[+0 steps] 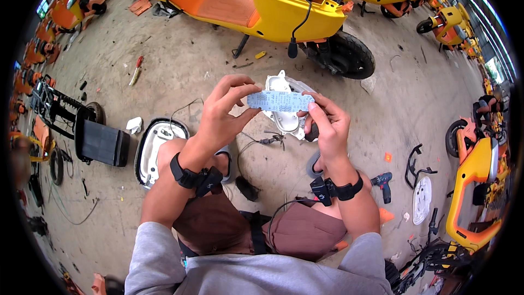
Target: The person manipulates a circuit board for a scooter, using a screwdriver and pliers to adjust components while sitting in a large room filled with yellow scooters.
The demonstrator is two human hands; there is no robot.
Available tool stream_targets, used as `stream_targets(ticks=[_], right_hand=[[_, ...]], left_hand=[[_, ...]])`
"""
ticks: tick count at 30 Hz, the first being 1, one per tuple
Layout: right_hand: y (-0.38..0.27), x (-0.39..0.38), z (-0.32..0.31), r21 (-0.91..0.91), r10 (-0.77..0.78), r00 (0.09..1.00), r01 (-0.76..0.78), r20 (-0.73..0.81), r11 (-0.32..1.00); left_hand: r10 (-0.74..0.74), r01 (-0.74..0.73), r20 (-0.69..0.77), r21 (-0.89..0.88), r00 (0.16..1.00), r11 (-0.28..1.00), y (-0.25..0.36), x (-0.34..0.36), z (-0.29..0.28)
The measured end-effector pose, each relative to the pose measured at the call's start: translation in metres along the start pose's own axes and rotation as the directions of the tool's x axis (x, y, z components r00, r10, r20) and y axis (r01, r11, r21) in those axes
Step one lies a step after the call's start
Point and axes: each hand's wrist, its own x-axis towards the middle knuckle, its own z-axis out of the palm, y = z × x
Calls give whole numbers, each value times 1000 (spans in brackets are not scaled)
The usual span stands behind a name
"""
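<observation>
Spreading beneath everything, the floor (pixel 191 60) bends away toward the dark rim, where the farther scooters blur together. Across the upper part stands a yellow scooter (pixel 297 24), its top cut off by the picture's edge. At the left lies a black box (pixel 101 143); nearer, a white shell with a black rim (pixel 148 145) is partly hidden behind the left leg. Between the feet and the scooter rests a white casing (pixel 285 123), its middle covered by what the hands hold up. The left hand (pixel 226 104) has its grip pinching one end of a pale blue strip (pixel 280 101), thumb below and fingers above; the right hand (pixel 330 125) pinches the other end, thumb in front, some fingers hidden. Something dark under that hand is hard to make out. The strip sits level above the casing, its markings too small to read. Near the right knee lies a drill (pixel 383 186); far left, a screwdriver (pixel 136 71).
</observation>
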Motion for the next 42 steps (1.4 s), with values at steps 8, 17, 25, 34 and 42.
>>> stream_targets(ticks=[8,17,25,34,42], right_hand=[[-2,1,3,-5,27,1000,-27,8,1000],[-1,0,-2,16,18,998,-18,52,1000],[-1,2,6,-95,26,998,-30,-52,995],[-5,2,-4,33,53,995,-56,87,998],[1,4,-6,98,108,991,-116,82,988]], left_hand=[[-30,31,-13,12,999,999,1,-1,-2],[-127,128,18,-71,992,989,4,-4,-8],[-71,73,63,-22,995,997,7,-5,-11],[-136,134,-3,-125,991,983,5,-6,-7],[-480,587,338,-483,809,650,15,-1,-17]])
